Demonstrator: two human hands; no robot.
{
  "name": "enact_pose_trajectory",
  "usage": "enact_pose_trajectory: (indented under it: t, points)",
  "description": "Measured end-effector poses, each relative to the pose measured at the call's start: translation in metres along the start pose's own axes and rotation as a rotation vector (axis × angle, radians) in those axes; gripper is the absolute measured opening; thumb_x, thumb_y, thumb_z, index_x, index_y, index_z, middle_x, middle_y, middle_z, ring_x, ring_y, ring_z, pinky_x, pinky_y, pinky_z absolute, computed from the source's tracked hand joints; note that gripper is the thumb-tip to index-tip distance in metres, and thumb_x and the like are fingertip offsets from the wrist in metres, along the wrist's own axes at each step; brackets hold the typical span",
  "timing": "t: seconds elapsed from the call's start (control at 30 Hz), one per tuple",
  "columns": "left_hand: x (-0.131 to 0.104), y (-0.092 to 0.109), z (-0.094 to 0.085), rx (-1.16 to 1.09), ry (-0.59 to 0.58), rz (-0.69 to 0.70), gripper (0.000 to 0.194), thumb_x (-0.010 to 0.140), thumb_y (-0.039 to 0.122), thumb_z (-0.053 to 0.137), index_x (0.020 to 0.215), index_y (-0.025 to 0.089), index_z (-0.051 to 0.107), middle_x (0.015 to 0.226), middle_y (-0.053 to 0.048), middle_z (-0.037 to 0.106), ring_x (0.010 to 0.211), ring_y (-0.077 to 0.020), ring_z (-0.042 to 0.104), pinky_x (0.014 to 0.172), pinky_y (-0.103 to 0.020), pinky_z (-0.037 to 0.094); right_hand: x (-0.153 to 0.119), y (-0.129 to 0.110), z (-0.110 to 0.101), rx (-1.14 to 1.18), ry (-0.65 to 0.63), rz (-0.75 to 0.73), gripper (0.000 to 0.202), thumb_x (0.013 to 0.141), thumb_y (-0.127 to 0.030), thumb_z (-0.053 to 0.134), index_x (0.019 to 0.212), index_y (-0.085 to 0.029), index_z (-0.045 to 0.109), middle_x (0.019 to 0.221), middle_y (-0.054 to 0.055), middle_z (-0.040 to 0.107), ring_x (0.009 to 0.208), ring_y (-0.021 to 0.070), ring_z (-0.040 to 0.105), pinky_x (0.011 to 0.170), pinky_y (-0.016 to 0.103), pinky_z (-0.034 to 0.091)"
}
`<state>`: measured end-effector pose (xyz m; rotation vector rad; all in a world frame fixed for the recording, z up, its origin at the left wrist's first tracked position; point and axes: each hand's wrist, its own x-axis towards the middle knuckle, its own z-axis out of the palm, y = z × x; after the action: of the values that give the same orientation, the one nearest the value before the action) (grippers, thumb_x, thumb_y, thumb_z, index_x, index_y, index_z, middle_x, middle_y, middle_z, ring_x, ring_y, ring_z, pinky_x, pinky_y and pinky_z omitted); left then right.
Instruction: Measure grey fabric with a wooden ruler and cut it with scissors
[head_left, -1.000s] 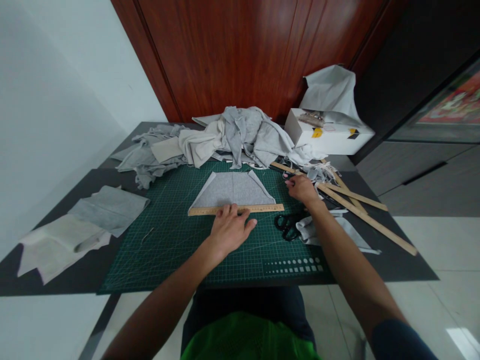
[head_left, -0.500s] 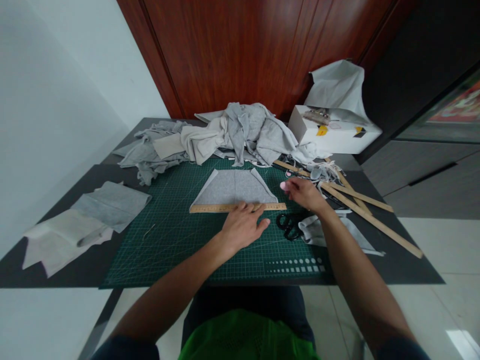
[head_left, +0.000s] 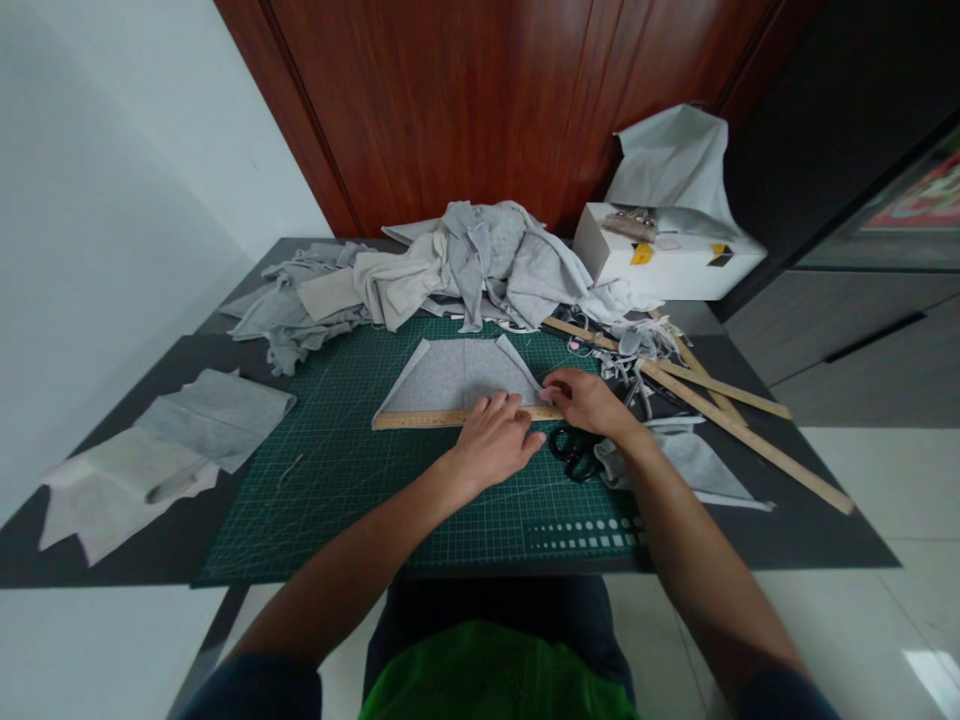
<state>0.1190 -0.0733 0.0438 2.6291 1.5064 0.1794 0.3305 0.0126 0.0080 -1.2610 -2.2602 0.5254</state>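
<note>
A grey piece of cloth (head_left: pixel 463 372), narrower at its far edge and with folded slanting sides, lies on a green cutting mat (head_left: pixel 360 470). Along its near edge runs a wooden ruler (head_left: pixel 420 419). My left hand (head_left: pixel 495 435) rests flat on the ruler, fingers stretched out, pressing it down. At the cloth's right corner, by the ruler's right end, my right hand (head_left: pixel 581 400) pinches a small pink piece of tailor's chalk (head_left: pixel 548 394), mostly covered by the fingers. Black-handled scissors (head_left: pixel 574 455) lie just below my right hand, their blades hidden under cloth.
A heap of grey and cream cloth (head_left: pixel 480 260) fills the table's back. Cut pieces (head_left: pixel 217 415) lie at the left. Wooden strips (head_left: pixel 750 440) and thread scraps (head_left: pixel 649 340) spread at the right, with a folded grey cloth (head_left: pixel 705 465). A white box (head_left: pixel 667 265) stands behind.
My right hand has moved left and slightly down with the chalk, from beyond the cloth to its right corner. My left hand stays on the ruler. The view has shifted slightly.
</note>
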Motion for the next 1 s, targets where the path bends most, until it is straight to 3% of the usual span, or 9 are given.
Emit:
enact_pose_trajectory:
  t: [0.13, 0.33, 0.6, 0.77, 1.0]
  points:
    - [0.014, -0.014, 0.000, -0.059, -0.008, 0.160, 0.039, 0.108, 0.037, 0.043, 0.104, 0.019, 0.078, 0.139, -0.009, 0.066, 0.138, -0.0306, 0.048, 0.107, -0.047, 0.040, -0.005, -0.006, 0.005, 0.002, 0.013, -0.051, 0.019, 0.095, -0.017, 0.059, 0.097, -0.019, 0.078, 0.095, 0.009, 0.075, 0.086, 0.0203, 0.070, 0.085, 0.031, 0.054]
    - [0.025, -0.032, 0.001, -0.150, -0.066, 0.248, 0.031, 0.104, 0.025, 0.046, 0.103, 0.022, 0.077, 0.110, -0.006, 0.078, 0.125, -0.0244, 0.059, 0.107, -0.043, 0.043, -0.009, -0.005, 0.012, -0.024, 0.061, -0.018, 0.020, 0.096, -0.021, 0.059, 0.097, -0.021, 0.078, 0.090, 0.009, 0.075, 0.083, 0.0210, 0.070, 0.082, 0.031, 0.055]
    - [0.044, -0.043, 0.016, -0.190, 0.009, 0.368, 0.033, 0.103, 0.022, 0.050, 0.084, 0.020, 0.076, 0.089, -0.006, 0.077, 0.101, -0.0226, 0.066, 0.101, -0.037, 0.048, -0.013, -0.004, 0.010, 0.005, 0.115, 0.087, 0.022, 0.091, -0.023, 0.063, 0.109, -0.019, 0.074, 0.089, 0.007, 0.077, 0.074, 0.0199, 0.070, 0.077, 0.030, 0.056]
    - [0.053, -0.049, 0.035, -0.243, 0.102, 0.370, 0.032, 0.106, 0.027, 0.054, 0.081, 0.019, 0.072, 0.087, -0.006, 0.073, 0.094, -0.0219, 0.065, 0.095, -0.038, 0.051, -0.012, -0.005, 0.011, -0.043, 0.124, 0.053, 0.015, 0.090, -0.020, 0.062, 0.096, -0.018, 0.076, 0.092, 0.009, 0.077, 0.080, 0.0212, 0.070, 0.079, 0.030, 0.054]
    - [0.058, -0.048, 0.049, -0.277, 0.137, 0.316, 0.017, 0.104, 0.021, 0.055, 0.093, 0.018, 0.068, 0.100, -0.007, 0.067, 0.102, -0.0224, 0.060, 0.100, -0.040, 0.050, -0.015, -0.011, 0.008, -0.097, 0.112, 0.050, 0.020, 0.093, -0.018, 0.060, 0.096, -0.017, 0.079, 0.086, 0.010, 0.073, 0.075, 0.0207, 0.067, 0.074, 0.029, 0.051]
